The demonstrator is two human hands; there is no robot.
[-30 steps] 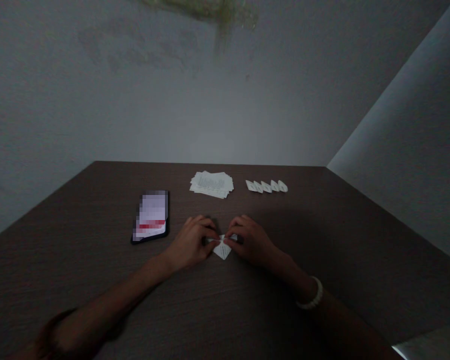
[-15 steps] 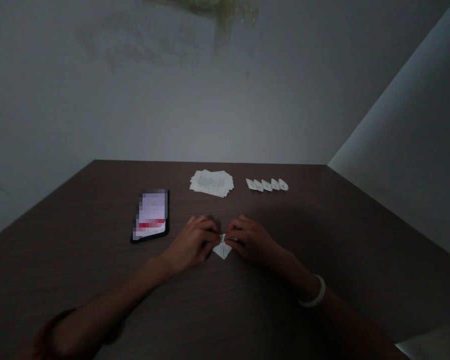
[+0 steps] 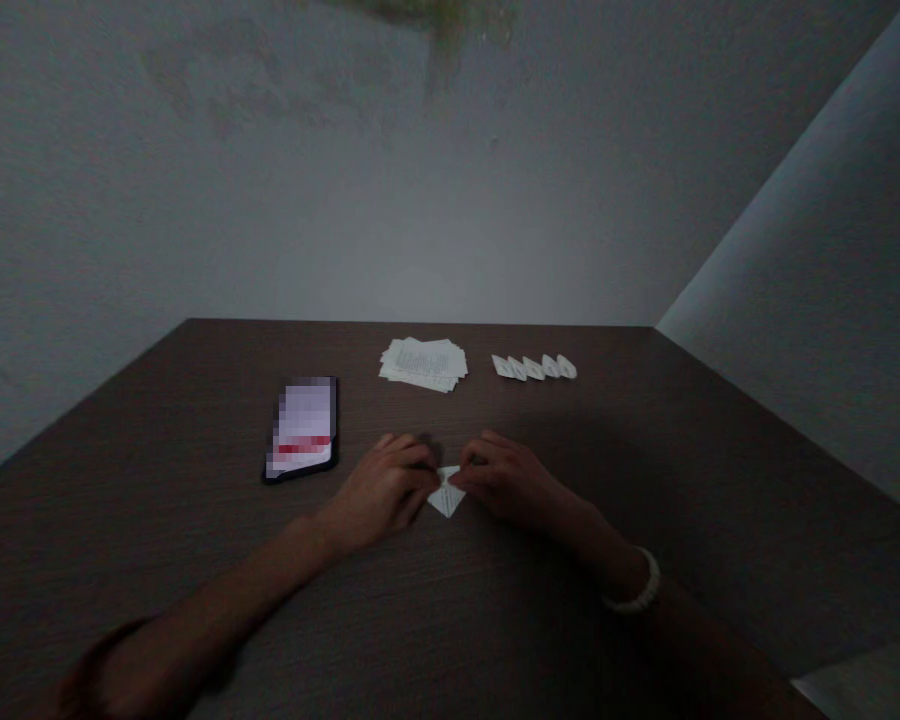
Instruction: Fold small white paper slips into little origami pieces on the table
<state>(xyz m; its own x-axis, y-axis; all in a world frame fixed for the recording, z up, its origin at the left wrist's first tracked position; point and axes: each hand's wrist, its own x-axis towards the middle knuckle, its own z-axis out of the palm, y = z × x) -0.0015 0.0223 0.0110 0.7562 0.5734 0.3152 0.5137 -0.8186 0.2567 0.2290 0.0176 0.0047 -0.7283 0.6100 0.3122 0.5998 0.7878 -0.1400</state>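
A small white piece of printed paper point(image 3: 447, 496), folded to a downward-pointing triangle, lies on the dark wooden table point(image 3: 495, 620) between my hands. My left hand point(image 3: 384, 490) pinches its left upper corner with curled fingers. My right hand point(image 3: 504, 480) pinches the right upper corner, fingers bent over the fold. Both hands rest on the tabletop and cover the paper's top edge. A white bead bracelet point(image 3: 634, 590) circles my right wrist.
A phone point(image 3: 303, 428) with a lit screen lies to the left of my hands. Behind them sits a loose stack of printed paper slips point(image 3: 424, 364), and to its right a row of several folded paper pieces point(image 3: 534, 368). Grey walls border the table's far edge.
My fingers have drawn closer together over the paper, so less of its top shows. My right wrist has shifted slightly to the right.
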